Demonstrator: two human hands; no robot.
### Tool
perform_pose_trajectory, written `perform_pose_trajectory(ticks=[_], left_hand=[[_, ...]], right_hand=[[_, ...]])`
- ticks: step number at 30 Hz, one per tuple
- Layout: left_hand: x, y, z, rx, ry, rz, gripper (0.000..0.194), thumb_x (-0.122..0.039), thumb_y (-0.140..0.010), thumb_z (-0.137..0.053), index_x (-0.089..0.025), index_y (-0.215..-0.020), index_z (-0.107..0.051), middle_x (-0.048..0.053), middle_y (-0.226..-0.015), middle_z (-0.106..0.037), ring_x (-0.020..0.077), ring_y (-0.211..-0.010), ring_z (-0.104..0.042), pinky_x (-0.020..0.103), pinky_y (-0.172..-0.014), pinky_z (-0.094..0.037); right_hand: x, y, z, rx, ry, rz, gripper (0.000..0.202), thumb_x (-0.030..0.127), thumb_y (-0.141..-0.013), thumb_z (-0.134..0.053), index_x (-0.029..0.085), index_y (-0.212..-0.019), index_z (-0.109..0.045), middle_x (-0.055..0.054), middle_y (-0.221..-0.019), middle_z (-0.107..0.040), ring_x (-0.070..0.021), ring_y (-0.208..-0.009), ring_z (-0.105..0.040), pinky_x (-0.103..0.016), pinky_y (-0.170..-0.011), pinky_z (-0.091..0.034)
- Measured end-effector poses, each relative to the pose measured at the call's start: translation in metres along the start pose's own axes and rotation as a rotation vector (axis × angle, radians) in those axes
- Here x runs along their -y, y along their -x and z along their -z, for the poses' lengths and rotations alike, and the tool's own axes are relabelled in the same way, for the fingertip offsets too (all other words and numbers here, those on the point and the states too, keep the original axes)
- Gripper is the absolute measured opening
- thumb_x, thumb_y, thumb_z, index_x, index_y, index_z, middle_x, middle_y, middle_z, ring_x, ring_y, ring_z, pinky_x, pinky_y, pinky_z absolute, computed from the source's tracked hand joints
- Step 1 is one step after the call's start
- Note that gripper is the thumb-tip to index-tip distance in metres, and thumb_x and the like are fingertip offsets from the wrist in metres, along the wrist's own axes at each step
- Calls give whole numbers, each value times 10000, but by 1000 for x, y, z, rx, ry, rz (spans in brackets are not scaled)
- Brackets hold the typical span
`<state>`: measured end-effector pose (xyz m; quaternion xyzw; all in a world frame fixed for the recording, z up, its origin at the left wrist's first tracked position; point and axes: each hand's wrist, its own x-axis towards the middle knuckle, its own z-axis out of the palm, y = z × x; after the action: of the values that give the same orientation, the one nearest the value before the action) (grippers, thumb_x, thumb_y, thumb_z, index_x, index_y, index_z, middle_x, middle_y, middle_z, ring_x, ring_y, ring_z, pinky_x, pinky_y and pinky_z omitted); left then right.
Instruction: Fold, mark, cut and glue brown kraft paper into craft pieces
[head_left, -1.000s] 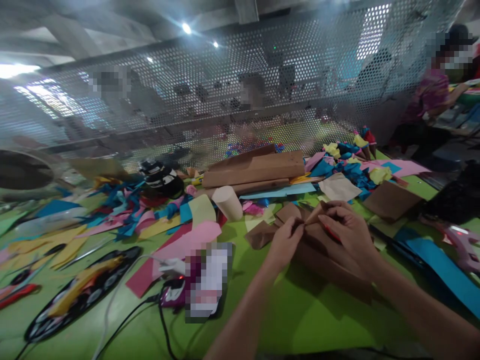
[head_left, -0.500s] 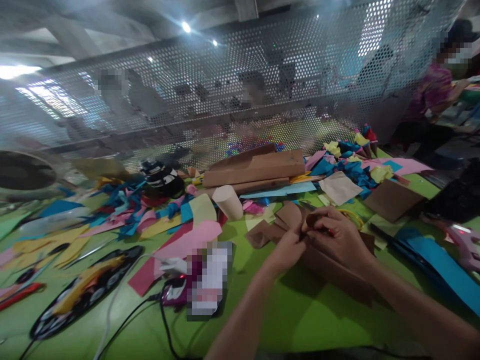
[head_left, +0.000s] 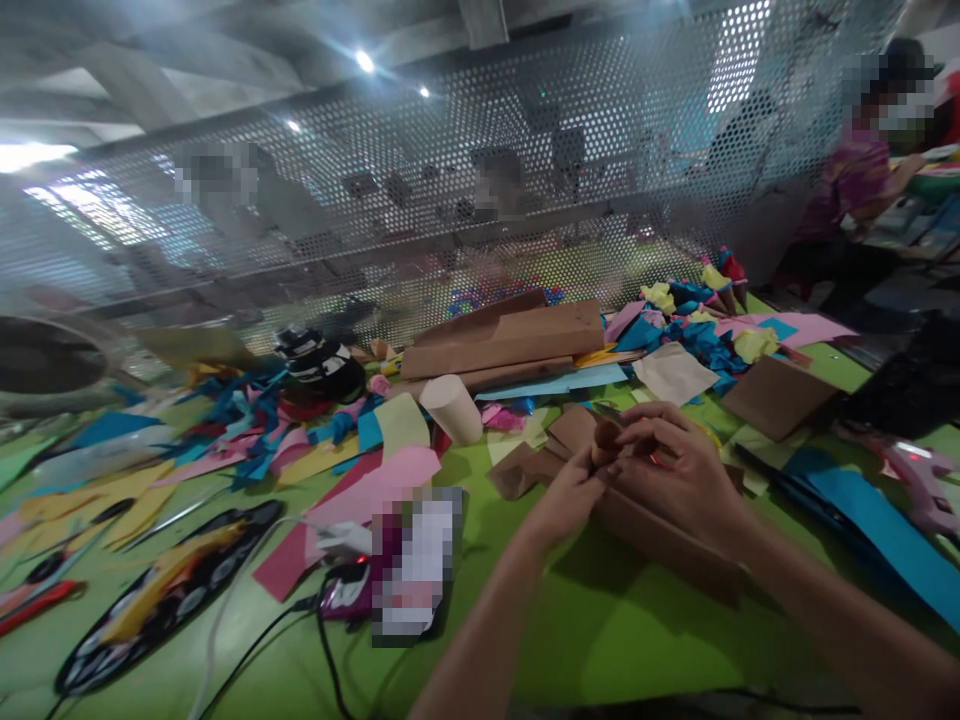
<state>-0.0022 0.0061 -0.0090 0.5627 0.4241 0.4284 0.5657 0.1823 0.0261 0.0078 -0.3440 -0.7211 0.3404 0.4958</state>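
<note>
Between my two hands is a small rolled brown paper cone (head_left: 606,436), its round mouth facing up. My left hand (head_left: 574,495) is closed around its lower part. My right hand (head_left: 670,462) has its fingers bent at the cone's right side, the fingertips close to or touching its rim. Under both hands lies a larger piece of brown paper (head_left: 667,535), partly covered by them. More cut brown paper pieces (head_left: 525,468) rest just left of the cone. A yellow ring-shaped thing (head_left: 709,436) shows partly behind my right hand.
A white cardboard tube (head_left: 452,410) stands beyond my left hand. Brown paper rolls (head_left: 502,340) lie at the back before a perforated metal screen (head_left: 420,200). At right are a pink glue gun (head_left: 919,480) and blue paper (head_left: 877,530); at left, a power adapter (head_left: 349,590) with cables.
My right hand's fingers have loosened and shifted on the cone, showing more of it. My left hand keeps its hold. The whole view has moved slightly.
</note>
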Motion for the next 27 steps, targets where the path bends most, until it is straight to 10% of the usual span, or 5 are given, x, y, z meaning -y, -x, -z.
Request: perform_pose_trajectory(ticks=[8,27], left_hand=[[0,3,4,-15,100,100,554,-678,-717,-781,-177,-895,-625,-16,-739,-555,118,-684,-494,237,-675,-421],[10,5,9,80,236,147,478,-531,-780,-812,-156,-1031,-656,8,-865,-591,109,-735,-507,246,-719,-396]], right_hand=[[2,0,3,-13,-53,-10,157,329,-903,-737,312,-1058,-753,-77,-1247,-558,-240,-1071,-625,-362,-848,-582],[-2,-2,3,42,-10,55,104,218,-934,-665,270,-949,-754,-73,-1244,-583,-246,-1145,-616,-413,-971,-533]])
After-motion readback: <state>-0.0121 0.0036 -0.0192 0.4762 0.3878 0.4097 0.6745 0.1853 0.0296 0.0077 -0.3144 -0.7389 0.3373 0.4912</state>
